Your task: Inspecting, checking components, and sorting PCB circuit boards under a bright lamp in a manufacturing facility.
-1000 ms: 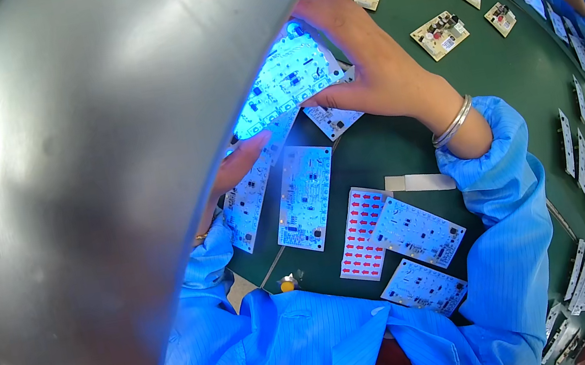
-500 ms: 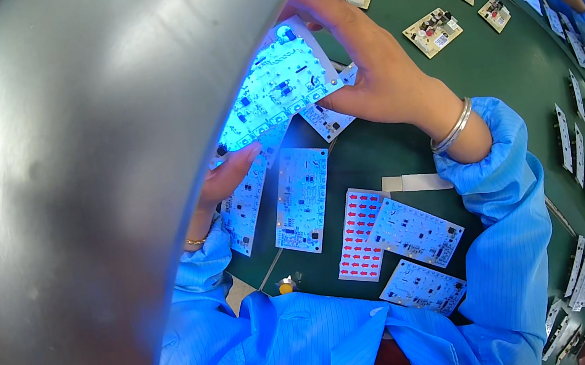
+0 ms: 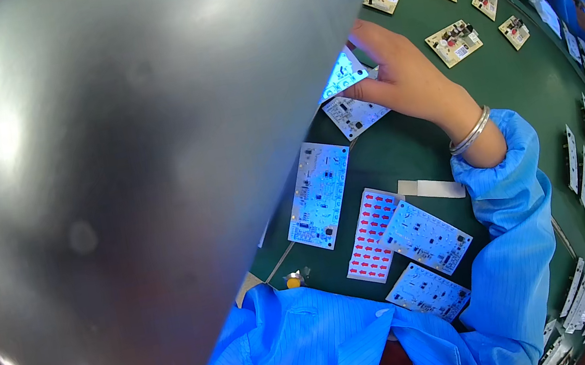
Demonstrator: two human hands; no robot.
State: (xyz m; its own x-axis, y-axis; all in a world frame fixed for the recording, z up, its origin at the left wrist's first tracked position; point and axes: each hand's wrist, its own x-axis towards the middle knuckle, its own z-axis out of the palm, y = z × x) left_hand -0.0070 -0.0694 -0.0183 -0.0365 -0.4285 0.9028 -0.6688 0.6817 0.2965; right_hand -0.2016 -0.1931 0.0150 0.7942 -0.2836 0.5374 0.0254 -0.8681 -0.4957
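My right hand [image 3: 410,78] pinches the right end of a white circuit board [image 3: 343,76] lit bright blue. Most of that board is hidden behind a big grey metal dome [image 3: 144,176]. The dome also covers my left hand. Just below my right fingers lies another circuit board [image 3: 357,117]. A longer board [image 3: 319,195] rests nearer to me on the green table. Right of it is a white sheet with rows of red arrow stickers [image 3: 371,237]. One board [image 3: 427,237] overlaps that sheet, and a second board [image 3: 429,293] sits closer to my body.
Several tan boards with tall components [image 3: 455,42] are spread over the far green tabletop [image 3: 502,93]. White boards [image 3: 572,159] stand in rows along the right. A paper strip [image 3: 439,189] lies by my right sleeve. Another person in blue [image 3: 572,4] is at the far right.
The dome now covers more of the view, hiding my left hand and most of the held board. The whole scene has shifted slightly right. My right hand keeps its grip.
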